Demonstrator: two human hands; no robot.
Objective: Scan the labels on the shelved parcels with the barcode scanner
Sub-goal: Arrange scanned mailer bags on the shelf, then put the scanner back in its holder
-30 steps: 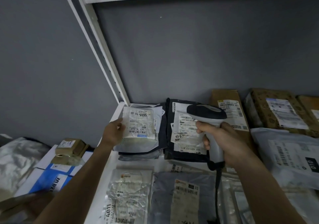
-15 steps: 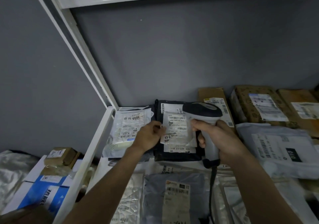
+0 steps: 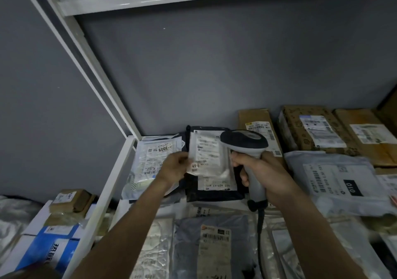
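My right hand [image 3: 261, 172] grips the handle of a grey barcode scanner [image 3: 245, 142], its dark head pointing left over the shelf. My left hand [image 3: 175, 168] pinches the lower left edge of a small silver pouch [image 3: 209, 155] with a white label and lifts it off a black parcel [image 3: 213, 189]. The pouch sits just left of the scanner head. To the left lies a clear pouch labelled 3005 [image 3: 154, 160].
Brown cartons [image 3: 311, 128] stand along the back of the shelf and a grey mailer marked 010 [image 3: 335, 180] lies at the right. More flat mailers [image 3: 212, 246] fill the shelf front. The white shelf post [image 3: 86, 59] rises at the left, boxes [image 3: 51, 244] beyond it.
My left hand let go of the 3005 pouch, moved right to the black parcel's silver pouch and has lifted it. The scanner stayed beside it. The view shifted.
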